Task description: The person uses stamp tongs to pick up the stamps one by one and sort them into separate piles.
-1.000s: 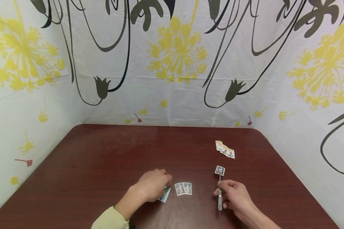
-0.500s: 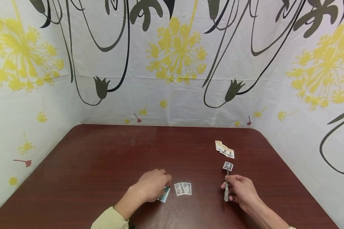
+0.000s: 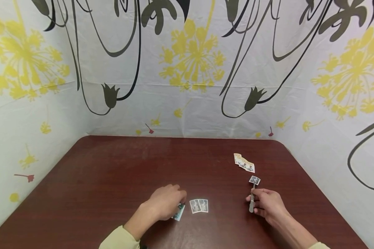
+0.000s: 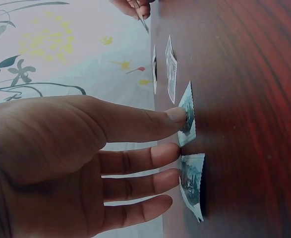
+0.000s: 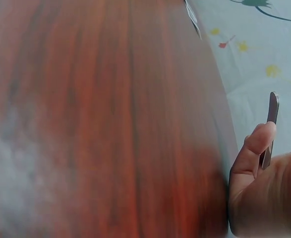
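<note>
My right hand [image 3: 269, 204] pinches metal tweezers [image 3: 252, 203], and a small grey postage stamp [image 3: 254, 180] with a white border is at their tip. The right wrist view shows the rear end of the tweezers [image 5: 273, 106] above the fingers; the stamp is out of sight there. My left hand [image 3: 166, 202] rests over teal stamps [image 3: 179, 212], which it partly covers. In the left wrist view its fairly straight thumb and fingers touch two teal stamps, one upper [image 4: 188, 126] and one lower [image 4: 192, 181].
Two overlapping grey stamps [image 3: 199, 205] lie right of my left hand. Farther back, several cream stamps [image 3: 245, 163] overlap in a row. The dark red table [image 3: 137, 162] meets patterned cloth [image 3: 184, 110] at its back and sides.
My right hand has moved right and slightly away from me, carrying the grey stamp in the tweezers nearer the table's right side. My left hand has stayed in place.
</note>
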`<control>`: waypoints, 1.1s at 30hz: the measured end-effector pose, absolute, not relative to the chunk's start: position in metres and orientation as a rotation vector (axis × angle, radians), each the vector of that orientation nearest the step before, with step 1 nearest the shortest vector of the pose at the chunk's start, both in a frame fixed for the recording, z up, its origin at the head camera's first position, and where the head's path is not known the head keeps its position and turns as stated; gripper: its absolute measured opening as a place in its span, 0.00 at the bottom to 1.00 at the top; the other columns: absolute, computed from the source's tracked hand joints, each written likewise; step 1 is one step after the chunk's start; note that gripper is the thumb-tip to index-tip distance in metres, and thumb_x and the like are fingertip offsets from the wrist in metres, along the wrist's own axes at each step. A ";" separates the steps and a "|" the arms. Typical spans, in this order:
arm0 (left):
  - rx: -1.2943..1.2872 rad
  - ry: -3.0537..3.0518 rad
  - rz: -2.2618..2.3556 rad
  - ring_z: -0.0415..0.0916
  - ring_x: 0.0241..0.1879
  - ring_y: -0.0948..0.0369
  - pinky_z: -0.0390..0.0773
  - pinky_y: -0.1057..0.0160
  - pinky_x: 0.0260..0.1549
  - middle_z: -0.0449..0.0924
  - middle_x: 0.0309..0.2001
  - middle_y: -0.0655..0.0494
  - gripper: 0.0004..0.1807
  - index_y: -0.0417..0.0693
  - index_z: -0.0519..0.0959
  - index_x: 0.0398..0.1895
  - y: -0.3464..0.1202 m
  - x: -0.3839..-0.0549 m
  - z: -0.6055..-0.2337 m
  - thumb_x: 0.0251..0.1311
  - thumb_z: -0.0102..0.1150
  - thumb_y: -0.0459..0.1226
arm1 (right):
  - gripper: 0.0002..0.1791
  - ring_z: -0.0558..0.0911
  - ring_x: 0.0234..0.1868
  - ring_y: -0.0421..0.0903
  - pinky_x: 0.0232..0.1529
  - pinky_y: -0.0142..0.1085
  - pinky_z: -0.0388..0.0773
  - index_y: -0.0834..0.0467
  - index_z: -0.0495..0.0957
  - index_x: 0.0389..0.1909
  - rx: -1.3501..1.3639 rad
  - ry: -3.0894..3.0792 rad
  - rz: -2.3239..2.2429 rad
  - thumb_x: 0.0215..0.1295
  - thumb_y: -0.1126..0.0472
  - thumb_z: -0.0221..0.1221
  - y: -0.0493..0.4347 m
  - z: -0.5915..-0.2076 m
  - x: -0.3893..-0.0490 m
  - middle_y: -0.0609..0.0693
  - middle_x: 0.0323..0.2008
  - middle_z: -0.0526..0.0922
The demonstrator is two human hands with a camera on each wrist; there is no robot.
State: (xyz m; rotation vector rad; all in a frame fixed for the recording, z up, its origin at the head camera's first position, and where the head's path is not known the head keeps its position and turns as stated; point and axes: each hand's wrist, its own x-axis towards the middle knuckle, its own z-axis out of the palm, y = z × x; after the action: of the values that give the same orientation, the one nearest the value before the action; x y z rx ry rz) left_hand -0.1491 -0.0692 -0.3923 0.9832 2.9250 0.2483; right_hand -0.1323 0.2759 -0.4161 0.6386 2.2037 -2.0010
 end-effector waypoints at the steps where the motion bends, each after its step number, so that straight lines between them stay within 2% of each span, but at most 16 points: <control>1: 0.985 2.925 0.248 0.73 0.33 0.61 0.73 0.62 0.31 0.77 0.35 0.60 0.10 0.55 0.84 0.37 -0.069 -0.149 -0.392 0.54 0.72 0.32 | 0.16 0.79 0.24 0.39 0.24 0.32 0.78 0.70 0.73 0.56 0.639 2.198 -2.008 0.79 0.61 0.50 0.277 -0.416 -0.132 0.46 0.25 0.86; 19: 0.991 2.932 0.240 0.73 0.33 0.61 0.73 0.62 0.31 0.77 0.34 0.60 0.10 0.55 0.83 0.36 -0.069 -0.149 -0.394 0.53 0.73 0.32 | 0.09 0.79 0.23 0.37 0.25 0.30 0.79 0.63 0.76 0.44 0.632 2.129 -2.049 0.79 0.62 0.51 0.286 -0.417 -0.136 0.46 0.24 0.87; 33: 0.988 2.927 0.237 0.72 0.33 0.61 0.72 0.63 0.30 0.77 0.35 0.60 0.10 0.55 0.84 0.36 -0.069 -0.149 -0.394 0.54 0.73 0.32 | 0.09 0.79 0.22 0.37 0.24 0.29 0.78 0.65 0.74 0.47 0.607 2.118 -2.042 0.78 0.63 0.51 0.289 -0.416 -0.142 0.46 0.24 0.87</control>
State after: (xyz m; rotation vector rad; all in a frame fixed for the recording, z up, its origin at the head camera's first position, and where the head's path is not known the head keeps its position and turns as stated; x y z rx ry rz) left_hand -0.1492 -0.0692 -0.3940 0.9878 2.9266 0.2369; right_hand -0.1418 0.2895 -0.4163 0.6073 2.1178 -2.0418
